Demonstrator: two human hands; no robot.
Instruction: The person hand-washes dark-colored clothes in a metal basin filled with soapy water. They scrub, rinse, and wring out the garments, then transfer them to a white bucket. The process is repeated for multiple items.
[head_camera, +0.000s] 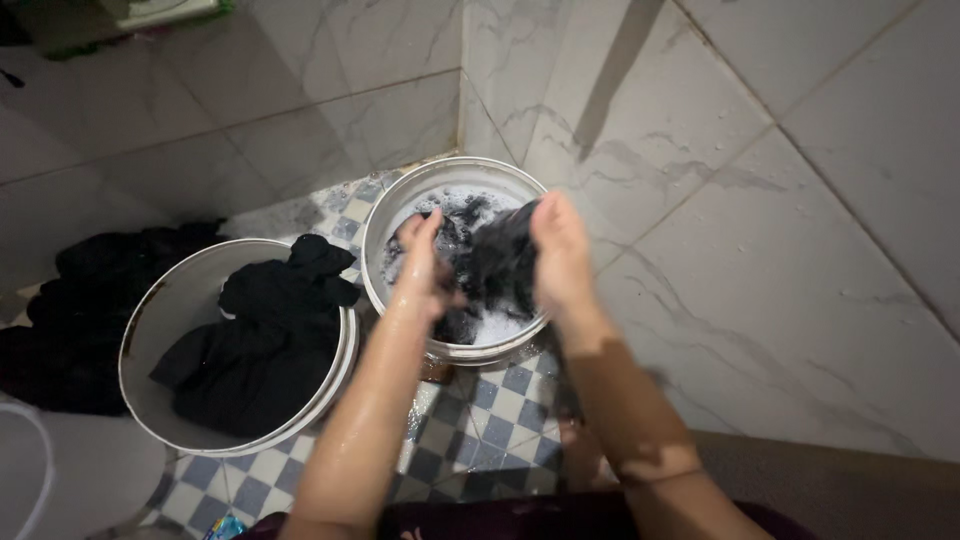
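Clothes (75, 310), dark and heaped, lie on the floor (480, 420) at its far left edge, against the wall. Next to them stands a white bucket (140, 340) with black garments (265, 335) piled inside and draped toward its right rim, apparently without suds. Touching that rim is a second white bucket (385, 215), pushed into the corner where the tiled walls meet and filled with foamy water. Over it the left hand (425, 255) is curled around a fold of a wet black cloth (490, 265), fingers closed on it and knuckles facing up, the wrist low near the suds. Facing it, the right hand (560, 250) clamps the other end of the same cloth, fingers wrapped tight and hidden behind the bunched fabric. Both hands sit close together with the cloth gathered between them just above the water, a hold that looks suited to rubbing fabric against itself. Both forearms are wet. Marble-patterned wall tiles (800, 200) fill the right side.
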